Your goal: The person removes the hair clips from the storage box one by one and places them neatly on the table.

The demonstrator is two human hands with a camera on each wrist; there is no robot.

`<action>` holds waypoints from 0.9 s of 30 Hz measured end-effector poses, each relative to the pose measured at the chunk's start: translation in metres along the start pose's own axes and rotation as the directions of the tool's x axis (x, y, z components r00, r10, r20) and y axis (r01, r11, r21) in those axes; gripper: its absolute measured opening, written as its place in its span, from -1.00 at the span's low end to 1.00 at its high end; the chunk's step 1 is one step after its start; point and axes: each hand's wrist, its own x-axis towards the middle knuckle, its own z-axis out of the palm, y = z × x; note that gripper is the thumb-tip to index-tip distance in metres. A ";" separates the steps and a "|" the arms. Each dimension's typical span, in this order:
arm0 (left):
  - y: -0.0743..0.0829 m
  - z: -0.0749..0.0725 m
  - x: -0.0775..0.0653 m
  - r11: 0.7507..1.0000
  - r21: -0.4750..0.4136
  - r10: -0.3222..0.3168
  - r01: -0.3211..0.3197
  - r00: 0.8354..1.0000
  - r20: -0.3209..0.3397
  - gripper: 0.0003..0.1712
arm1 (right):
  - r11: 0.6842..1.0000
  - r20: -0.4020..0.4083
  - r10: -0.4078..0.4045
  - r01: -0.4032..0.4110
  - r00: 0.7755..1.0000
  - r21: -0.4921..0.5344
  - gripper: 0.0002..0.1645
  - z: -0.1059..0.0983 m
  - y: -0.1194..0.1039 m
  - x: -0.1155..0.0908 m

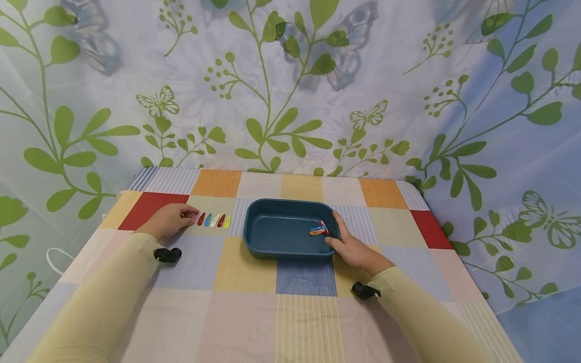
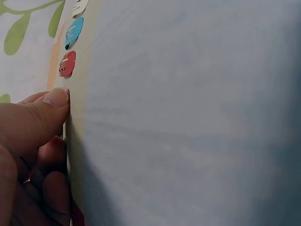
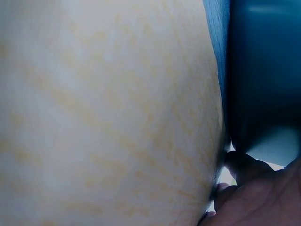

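At the left end of a row of snap hair clips, my left hand (image 1: 169, 221) pinches a pink hair clip (image 1: 194, 218) between thumb and fingertips, at the tablecloth. Running rightward from it lie a red clip (image 1: 200, 219), a blue clip (image 1: 208, 220), a white clip (image 1: 215, 220), another red clip (image 1: 221, 221) and a yellow clip (image 1: 228, 222). My right hand (image 1: 356, 248) grips the right end of a dark blue plastic tray (image 1: 290, 255), thumb over the rim, fingers along the outer wall. Inside the tray, an orange clip (image 1: 315, 233) lies with blue and red ones near the right end.
A patchwork tablecloth (image 1: 254, 322) covers the table. Behind it hangs a leaf-and-butterfly curtain (image 1: 290, 91). A white cable (image 1: 53, 259) loops beyond the table's left edge. Black wrist cameras sit on both sleeves.
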 end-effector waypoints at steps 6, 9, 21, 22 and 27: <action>0.000 -0.002 0.001 1.000 -0.007 0.012 -0.012 1.000 0.004 -0.50 | 1.000 -0.002 -0.004 0.004 1.000 0.008 0.01 -0.001 0.001 -0.001; -0.002 -0.004 0.001 1.000 -0.001 0.029 -0.029 1.000 0.006 -0.48 | 1.000 -0.004 -0.001 0.001 1.000 0.007 0.01 0.000 0.001 -0.002; 0.023 -0.020 -0.002 0.989 -0.107 0.093 -0.102 0.992 -0.086 -0.44 | 1.000 0.006 0.011 -0.011 1.000 0.023 0.05 -0.001 0.001 0.000; 0.030 -0.020 -0.002 0.986 -0.120 0.106 -0.117 0.990 -0.091 -0.44 | 1.000 0.005 0.011 -0.011 1.000 0.018 0.05 -0.001 0.001 0.000; 0.070 -0.016 0.003 0.959 -0.165 0.221 -0.231 0.972 -0.081 -0.46 | 1.000 0.004 0.010 -0.010 1.000 0.016 0.05 -0.001 0.002 0.000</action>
